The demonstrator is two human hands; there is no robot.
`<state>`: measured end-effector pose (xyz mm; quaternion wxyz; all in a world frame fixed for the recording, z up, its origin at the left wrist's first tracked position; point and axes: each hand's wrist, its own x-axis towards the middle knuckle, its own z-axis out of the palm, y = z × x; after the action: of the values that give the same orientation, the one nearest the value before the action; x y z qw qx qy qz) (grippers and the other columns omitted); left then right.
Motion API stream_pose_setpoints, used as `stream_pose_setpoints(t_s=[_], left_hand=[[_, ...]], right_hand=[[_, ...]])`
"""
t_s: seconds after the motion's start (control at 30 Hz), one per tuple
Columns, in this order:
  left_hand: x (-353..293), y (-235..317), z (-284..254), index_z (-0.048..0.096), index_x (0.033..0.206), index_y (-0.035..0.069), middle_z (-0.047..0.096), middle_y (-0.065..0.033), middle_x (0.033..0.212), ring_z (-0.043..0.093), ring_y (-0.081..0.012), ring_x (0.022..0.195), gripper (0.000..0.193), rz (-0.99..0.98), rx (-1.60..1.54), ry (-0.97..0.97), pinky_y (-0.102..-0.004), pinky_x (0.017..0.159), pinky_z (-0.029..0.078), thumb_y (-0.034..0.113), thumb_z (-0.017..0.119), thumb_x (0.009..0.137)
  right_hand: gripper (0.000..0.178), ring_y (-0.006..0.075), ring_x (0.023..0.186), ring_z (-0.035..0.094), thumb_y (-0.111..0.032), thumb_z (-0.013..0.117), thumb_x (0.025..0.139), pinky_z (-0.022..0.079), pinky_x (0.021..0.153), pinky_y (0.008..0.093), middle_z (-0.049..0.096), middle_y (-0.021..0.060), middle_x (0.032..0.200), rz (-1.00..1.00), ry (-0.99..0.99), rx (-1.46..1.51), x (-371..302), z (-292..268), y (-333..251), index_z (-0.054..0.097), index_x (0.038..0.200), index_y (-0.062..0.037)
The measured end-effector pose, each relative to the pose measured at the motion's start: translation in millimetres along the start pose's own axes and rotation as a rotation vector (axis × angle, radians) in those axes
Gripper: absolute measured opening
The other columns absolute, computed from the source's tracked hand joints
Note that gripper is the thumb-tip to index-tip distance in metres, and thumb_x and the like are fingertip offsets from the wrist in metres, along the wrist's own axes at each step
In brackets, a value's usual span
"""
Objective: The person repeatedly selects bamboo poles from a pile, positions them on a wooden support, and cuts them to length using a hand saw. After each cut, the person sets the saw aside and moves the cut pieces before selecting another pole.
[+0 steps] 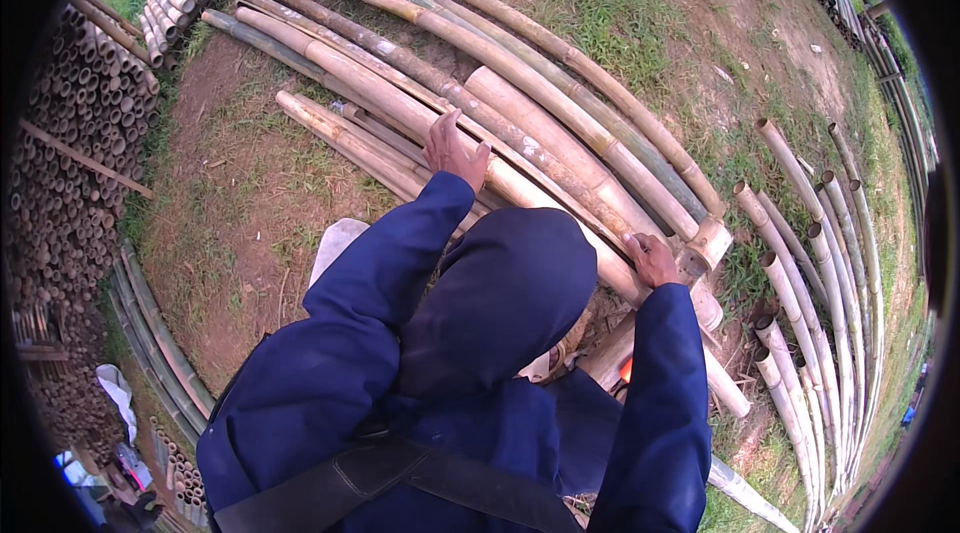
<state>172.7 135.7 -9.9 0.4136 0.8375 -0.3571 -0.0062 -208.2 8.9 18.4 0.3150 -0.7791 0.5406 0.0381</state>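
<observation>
A long tan bamboo pole (375, 101) lies in front of me, sloping from the far left to the near right. Over its middle is my left hand (456, 151), the fingers curled across it and the thumb set apart. Farther right, my right hand (653, 259) grips the same pole close to its right end, thumb and fingers bent at its upper edge. A pale, split-looking edge runs along the pole between both hands. Dark blue cloth hides part of its near side. Thicker bamboo (560, 148) lies just beyond.
Several more long poles (540, 43) lie side by side beyond. Cut bamboo ends (85, 133) are stacked high at the left. Upright-looking poles (820, 263) fan out at the right. A bamboo crosspiece (710, 243) meets the right ends. Grass (620, 28) and brown soil surround them.
</observation>
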Motion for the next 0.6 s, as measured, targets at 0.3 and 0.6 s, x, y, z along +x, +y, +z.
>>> stream_pose_setpoints(t_s=[0.3, 0.6], left_hand=[[17, 13, 15, 0.069, 0.118, 0.008, 0.065, -0.0077, 0.127, 0.052, -0.0299, 0.127, 0.041, 0.228, 0.126, -0.372, -0.043, 0.109, 0.036, 0.036, 0.073, 0.088], [-3, -7, 25, 0.069, 0.114, 0.012, 0.064, -0.0052, 0.112, 0.052, -0.0226, 0.12, 0.038, 0.5, 0.319, -0.371, -0.0511, 0.105, 0.03, 0.037, 0.069, 0.086]], right_hand=[[0.037, 0.0359, 0.105, 0.071, -0.048, 0.079, 0.084, 0.055, 0.091, 0.0479, 0.075, 0.0172, 0.108, 0.0, 0.015, -0.193, 30, 1, -32, 0.077, 0.109, -0.0207], [0.027, 0.036, 0.091, 0.071, -0.033, 0.078, 0.084, 0.054, 0.079, 0.0476, 0.074, 0.0168, 0.089, -0.165, 0.063, -0.156, 37, 8, -35, 0.072, 0.097, -0.0102]])
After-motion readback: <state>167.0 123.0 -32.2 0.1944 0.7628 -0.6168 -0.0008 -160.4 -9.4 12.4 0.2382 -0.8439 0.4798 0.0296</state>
